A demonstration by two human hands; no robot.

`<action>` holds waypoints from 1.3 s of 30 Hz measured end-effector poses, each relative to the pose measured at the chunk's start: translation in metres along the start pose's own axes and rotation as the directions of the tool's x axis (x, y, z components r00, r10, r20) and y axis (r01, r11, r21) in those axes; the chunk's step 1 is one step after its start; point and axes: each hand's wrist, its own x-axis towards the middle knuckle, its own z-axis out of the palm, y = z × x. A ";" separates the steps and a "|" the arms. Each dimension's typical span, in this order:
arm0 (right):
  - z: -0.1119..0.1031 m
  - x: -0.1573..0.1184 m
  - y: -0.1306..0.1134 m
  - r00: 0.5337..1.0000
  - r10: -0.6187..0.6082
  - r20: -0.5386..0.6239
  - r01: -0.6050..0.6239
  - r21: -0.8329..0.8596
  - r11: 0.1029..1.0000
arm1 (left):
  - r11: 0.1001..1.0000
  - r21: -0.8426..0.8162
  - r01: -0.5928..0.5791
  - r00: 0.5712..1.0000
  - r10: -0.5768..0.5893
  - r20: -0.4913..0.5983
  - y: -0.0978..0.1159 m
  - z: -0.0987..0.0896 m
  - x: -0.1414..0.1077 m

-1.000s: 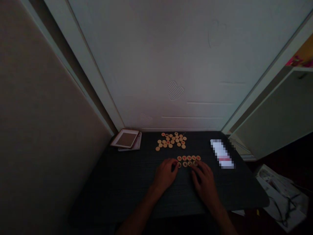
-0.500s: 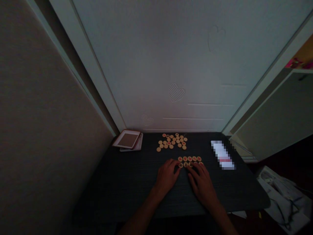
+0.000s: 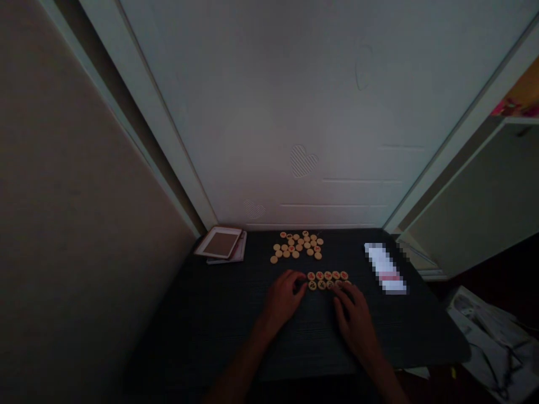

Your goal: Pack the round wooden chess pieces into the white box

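Two short rows of round wooden xiangqi pieces lie on the dark table (image 3: 202, 314). The far row (image 3: 328, 276) carries red marks; the near row (image 3: 312, 285) has black marks at its left, while its right end is partly covered. My left hand (image 3: 284, 297) rests at the left end of both rows, thumb and forefinger parted, no piece visible between them. Over the near row's right part lies my right hand (image 3: 356, 314), fingers stretched out and fingertips on or just above the pieces. Beyond the rows spreads a loose group of pieces (image 3: 299, 247), mostly blank side up.
Stacked flat frames or box lids (image 3: 221, 241) sit at the table's back left. A pixelated bright object (image 3: 385, 268) lies on the right side. Behind the table rises a white panel (image 3: 252, 112) with heart patterns. Papers and cables (image 3: 492, 342) are on the right, below.
My left hand has drawn slightly left, off the near row's end piece. My right hand has shifted right along that row, uncovering more of its pieces. The view has tilted slightly.
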 end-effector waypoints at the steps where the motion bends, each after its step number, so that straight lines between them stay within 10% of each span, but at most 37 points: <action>1: -0.001 -0.001 0.001 0.999 0.032 -0.029 -0.032 0.011 0.999 | 1.000 0.012 0.008 1.000 -0.008 -0.024 -0.005 -0.005 0.004; 11: -0.007 -0.003 0.001 0.982 0.178 -0.058 -0.170 0.124 0.978 | 0.980 0.087 0.177 0.972 -0.160 -0.171 -0.068 -0.045 0.031; 19: -0.015 -0.001 -0.003 0.973 0.224 -0.048 -0.215 0.154 0.964 | 0.961 -0.202 0.188 0.968 -0.216 -0.130 -0.050 -0.047 0.019; 23: -0.017 -0.001 -0.005 0.972 0.234 -0.036 -0.225 0.163 0.961 | 0.361 -0.907 0.216 0.919 -0.388 0.064 -0.028 -0.059 0.002; 25: -0.017 -0.001 -0.005 0.969 0.244 -0.033 -0.235 0.166 0.958 | 0.077 -0.970 0.229 0.892 -0.416 0.177 -0.020 -0.066 -0.004; 28: -0.017 -0.002 -0.004 0.965 0.258 -0.035 -0.249 0.165 0.954 | -0.105 -0.966 0.238 0.859 -0.440 0.260 -0.015 -0.074 -0.008; 34: -0.017 -0.003 -0.002 0.967 0.252 -0.028 -0.244 0.164 0.956 | -0.119 -0.959 0.257 0.865 -0.415 0.283 -0.009 -0.073 -0.009; 39: -0.018 -0.003 -0.003 0.964 0.265 -0.031 -0.256 0.161 0.953 | 0.084 -0.966 0.245 0.890 -0.414 0.190 -0.005 -0.065 -0.012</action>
